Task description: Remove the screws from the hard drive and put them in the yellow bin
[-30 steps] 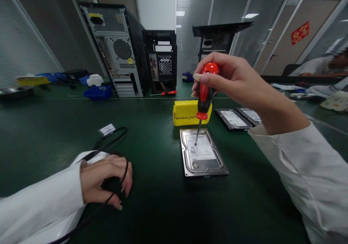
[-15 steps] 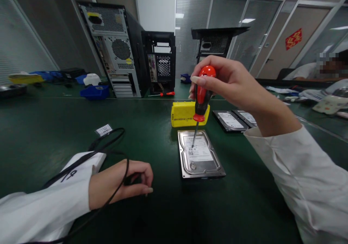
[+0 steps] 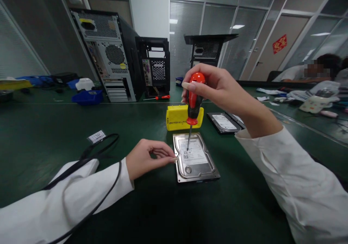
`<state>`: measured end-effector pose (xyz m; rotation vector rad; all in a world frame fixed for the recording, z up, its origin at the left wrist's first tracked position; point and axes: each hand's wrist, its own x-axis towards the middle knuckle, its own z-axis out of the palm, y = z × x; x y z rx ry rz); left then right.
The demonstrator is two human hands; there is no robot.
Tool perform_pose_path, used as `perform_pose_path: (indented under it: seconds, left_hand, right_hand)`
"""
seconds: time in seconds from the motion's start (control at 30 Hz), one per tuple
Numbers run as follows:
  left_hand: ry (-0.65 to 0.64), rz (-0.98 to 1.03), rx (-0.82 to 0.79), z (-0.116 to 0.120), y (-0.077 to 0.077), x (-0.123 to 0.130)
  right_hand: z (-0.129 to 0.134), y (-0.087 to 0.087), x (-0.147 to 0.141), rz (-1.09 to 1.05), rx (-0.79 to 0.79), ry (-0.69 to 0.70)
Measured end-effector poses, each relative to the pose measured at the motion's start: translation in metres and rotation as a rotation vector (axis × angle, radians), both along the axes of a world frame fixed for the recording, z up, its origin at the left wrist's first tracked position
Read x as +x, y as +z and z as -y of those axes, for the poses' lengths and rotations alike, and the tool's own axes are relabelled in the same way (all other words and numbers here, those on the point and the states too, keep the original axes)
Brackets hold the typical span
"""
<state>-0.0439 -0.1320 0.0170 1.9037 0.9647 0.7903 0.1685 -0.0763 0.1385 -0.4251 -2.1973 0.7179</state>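
I see dark-green tabletop (image 3: 152, 211) around my left hand (image 3: 146, 158), its pinched fingertips (image 3: 170, 160), contents unclear, at the edge of the flat silver metal hard drive (image 3: 195, 158), my right hand (image 3: 213, 86) gripping a red-and-black screwdriver (image 3: 193, 100) above.

The hard drive (image 3: 201, 175) is showing shiny, smooth metal around a paper label (image 3: 197, 156), while the screwdriver (image 3: 193, 104) is pairing glossy red plastic with a bare metal shaft (image 3: 189, 134). The yellow plastic box (image 3: 175, 119) and green tabletop (image 3: 136, 124) are looking smooth, and the sleeves (image 3: 274, 168) are showing matt, creased cloth.

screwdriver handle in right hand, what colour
The handle is red and black, clearest in the head view.
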Motion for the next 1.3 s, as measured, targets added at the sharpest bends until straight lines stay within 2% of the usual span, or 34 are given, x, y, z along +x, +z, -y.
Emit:
perform_pose_path:
  seconds: [0.17, 0.37, 0.53, 0.7, 0.9, 1.03, 1.3]
  left_hand:
    - [0.06, -0.253, 0.217, -0.014, -0.001, -0.002]
    - [0.032, -0.272, 0.361, -0.019, -0.007, 0.006]
    - [0.0, -0.242, 0.374, -0.021, -0.01, 0.009]
    - [0.026, -0.241, 0.415, -0.021, -0.014, 0.002]
    - [0.074, -0.209, 0.464, -0.021, -0.026, 0.001]
    - [0.107, -0.173, 0.449, -0.023, -0.031, 0.002]
    - [0.09, -0.129, 0.389, -0.025, -0.031, 0.003]
  right_hand:
    - [0.0, -0.001, -0.001, -0.032, -0.006, -0.006]
    - [-0.004, -0.005, -0.003, -0.2, -0.07, -0.029]
    - [-0.005, -0.007, -0.003, -0.257, -0.107, -0.03]
    - [-0.005, -0.01, -0.006, -0.2, -0.087, -0.054]
    - [-0.006, -0.013, -0.01, -0.189, -0.065, -0.049]
    - [-0.005, -0.013, -0.01, -0.199, -0.056, -0.028]
    - [-0.006, -0.017, -0.015, -0.143, -0.057, -0.043]
